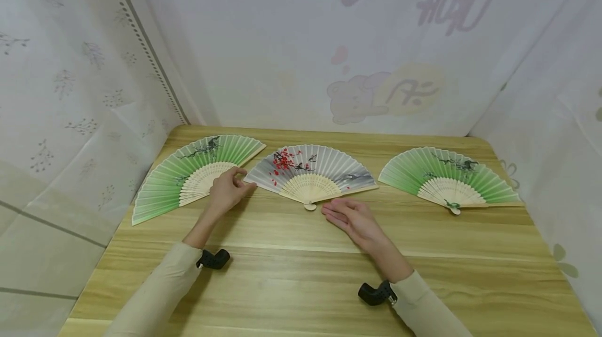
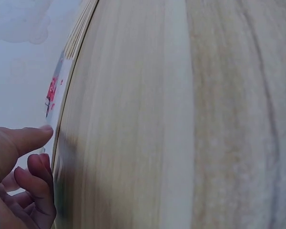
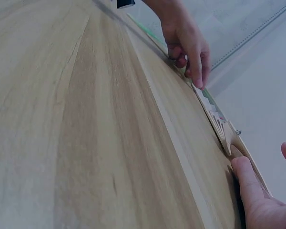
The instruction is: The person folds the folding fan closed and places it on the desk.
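An unfolded grey folding fan [image 1: 324, 162], with red blossoms and small birds, lies in the middle of the table, pale ribs towards the person. My left hand [image 1: 228, 190] pinches its left corner between thumb and finger. In the left wrist view the thumb [image 2: 35, 137] is at the fan's edge while other fingers curl beneath. Palm turned sideways, my right hand [image 1: 355, 222] touches the fan's lower right edge beside its pivot with nearly straight fingers. The right wrist view shows its fingertips [image 3: 243, 169] right at the fan's handle end.
One green folding fan [image 1: 160, 188] lies spread at the left, partly behind the left hand. Another green folding fan [image 1: 404, 170] lies spread at the right, with a green tassel at its pivot. Printed curtains [image 1: 282, 65] surround the wooden table [image 1: 282, 274].
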### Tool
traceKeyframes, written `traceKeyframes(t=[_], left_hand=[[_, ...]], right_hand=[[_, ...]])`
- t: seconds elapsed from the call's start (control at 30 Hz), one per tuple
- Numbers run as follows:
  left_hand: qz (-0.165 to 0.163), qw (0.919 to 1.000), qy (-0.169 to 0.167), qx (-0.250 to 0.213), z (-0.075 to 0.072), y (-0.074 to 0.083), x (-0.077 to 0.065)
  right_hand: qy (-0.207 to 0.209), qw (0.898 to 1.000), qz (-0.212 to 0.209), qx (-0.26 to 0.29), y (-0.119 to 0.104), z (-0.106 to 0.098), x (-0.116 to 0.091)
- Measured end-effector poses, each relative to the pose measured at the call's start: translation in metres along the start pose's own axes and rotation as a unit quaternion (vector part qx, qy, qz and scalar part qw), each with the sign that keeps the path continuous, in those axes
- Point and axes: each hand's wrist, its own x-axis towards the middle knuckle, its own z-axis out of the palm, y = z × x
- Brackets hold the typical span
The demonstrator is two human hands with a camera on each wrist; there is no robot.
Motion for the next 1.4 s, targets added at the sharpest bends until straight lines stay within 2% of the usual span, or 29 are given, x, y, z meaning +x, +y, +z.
traceKeyframes(t=[0.37,0.63,1.1,1.4], left_hand=[[-0.006,0.9999,-0.007,0.005,-0.001,0.003,0.001],[-0.006,1.0000,-0.005,0.002,0.001,0.001,0.001],[-0.011,0.9999,0.002,0.002,0.001,0.001,0.005],[-0.017,0.9998,0.000,0.012,0.003,0.000,0.006]], right_hand=[[0.015,1.000,-0.012,0.025,0.005,0.005,0.005],[0.041,0.998,-0.027,0.049,0.008,0.012,0.010],[0.058,0.995,-0.017,0.080,0.008,0.012,0.015],[0.060,0.995,-0.010,0.080,0.006,0.013,0.015]])
